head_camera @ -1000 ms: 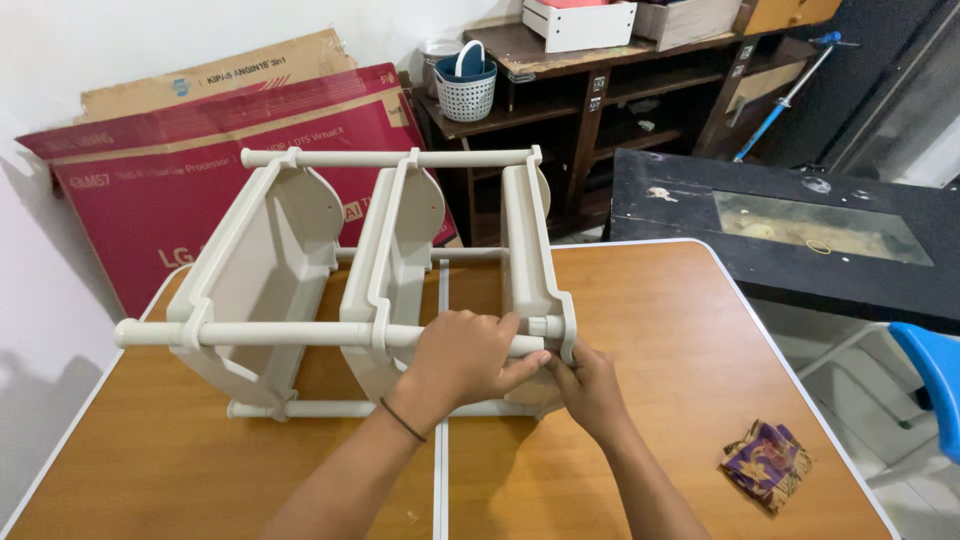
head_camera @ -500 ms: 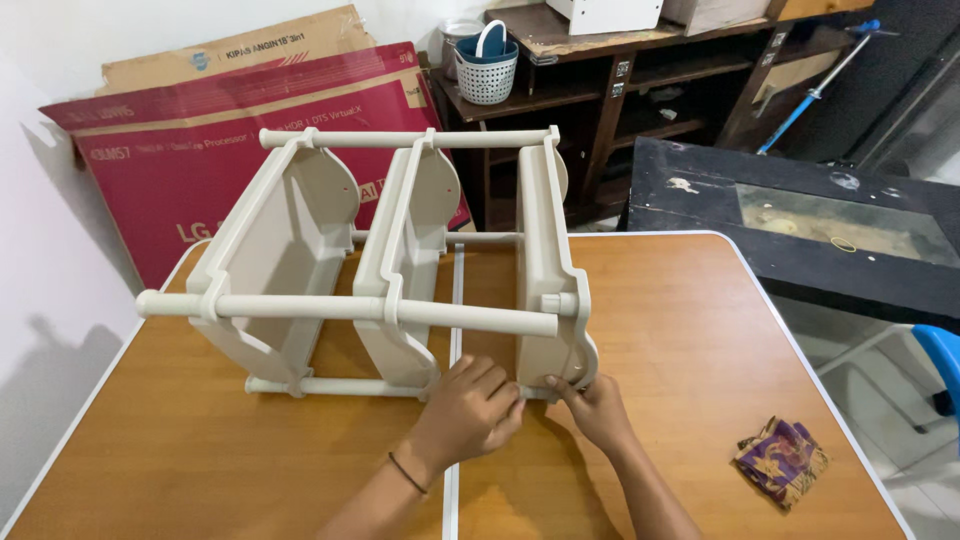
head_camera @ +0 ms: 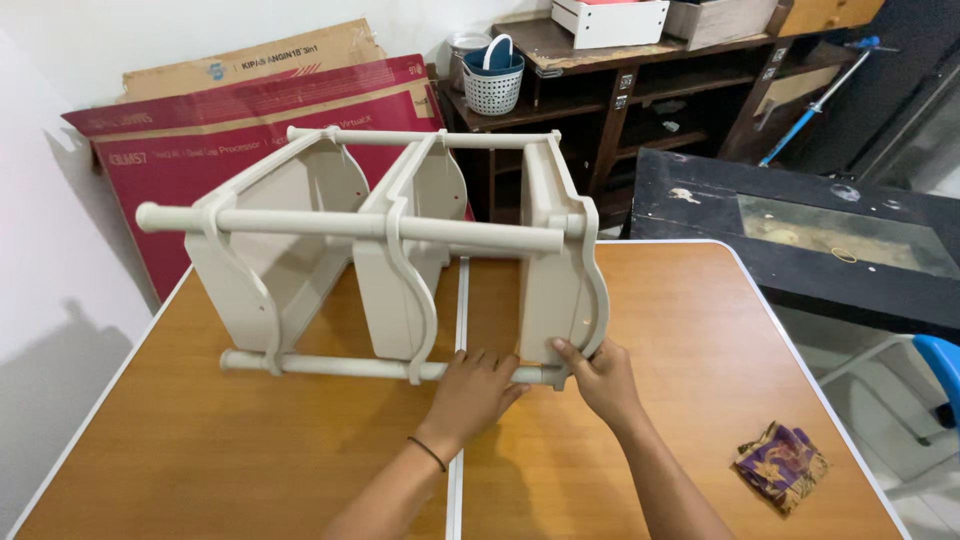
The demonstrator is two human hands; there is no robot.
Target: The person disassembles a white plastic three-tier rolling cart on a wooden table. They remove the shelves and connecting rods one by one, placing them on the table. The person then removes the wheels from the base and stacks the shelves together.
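Rack [head_camera: 400,260] lay on its side mid-table [head_camera: 250,450], 3 shelf panels already on 4 poles, my left hand [head_camera: 470,395] curled over lower front pole [head_camera: 340,367], right hand [head_camera: 600,378] pinching end panel's bottom corner, that joint prob. unseated.

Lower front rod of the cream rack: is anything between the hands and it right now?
Nothing visible. The left hand lies on the lower front rod near its right end, and the right hand touches the end panel where the rod meets it. The crumpled wrapper lies well off to the right.
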